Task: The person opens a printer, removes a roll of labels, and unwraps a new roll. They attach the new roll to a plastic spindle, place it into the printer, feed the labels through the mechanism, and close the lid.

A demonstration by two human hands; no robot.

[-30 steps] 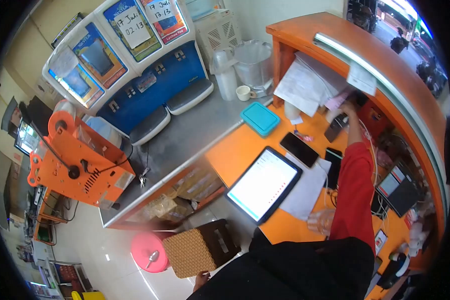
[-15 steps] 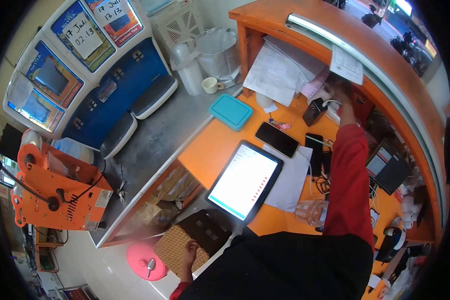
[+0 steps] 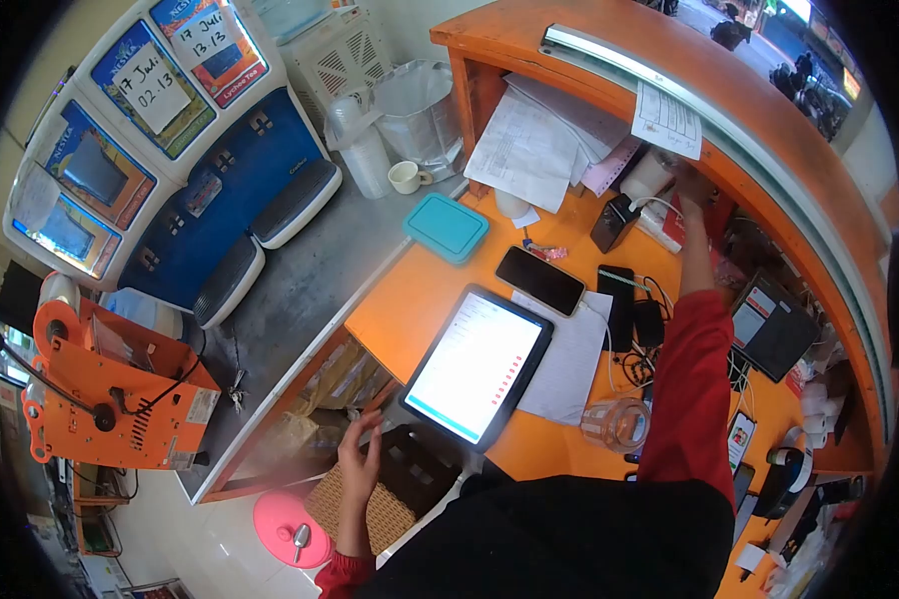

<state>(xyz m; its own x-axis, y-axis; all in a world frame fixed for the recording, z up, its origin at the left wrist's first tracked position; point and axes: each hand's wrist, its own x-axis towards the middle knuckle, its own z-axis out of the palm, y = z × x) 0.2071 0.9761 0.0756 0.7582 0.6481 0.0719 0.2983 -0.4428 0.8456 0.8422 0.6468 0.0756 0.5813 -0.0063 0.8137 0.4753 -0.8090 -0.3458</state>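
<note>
Under the orange shelf at the upper right, my right hand (image 3: 693, 186) reaches in beside a white paper roll (image 3: 647, 176) and a red item; its fingers are in shadow, so any grip is unclear. A black box-shaped device (image 3: 614, 222) with a white cable stands just left of it. My left hand (image 3: 359, 457) is raised with fingers apart and nothing in it, above a woven basket (image 3: 375, 509) and near the lower left corner of a lit tablet (image 3: 481, 366). Beyond the tablet lie a dark phone (image 3: 540, 281) and a white paper sheet (image 3: 569, 369).
A drink dispenser (image 3: 205, 195) and an orange sealing machine (image 3: 120, 404) stand at left. The counter also holds a teal-lidded box (image 3: 446, 228), a cup (image 3: 406, 178), a clear jar (image 3: 615, 424) and tangled cables. A pink lidded container (image 3: 280, 529) is on the floor.
My left hand has risen from the basket towards the tablet, with its fingers spread. My right hand has shifted slightly beneath the shelf. The camera view has moved a little.
</note>
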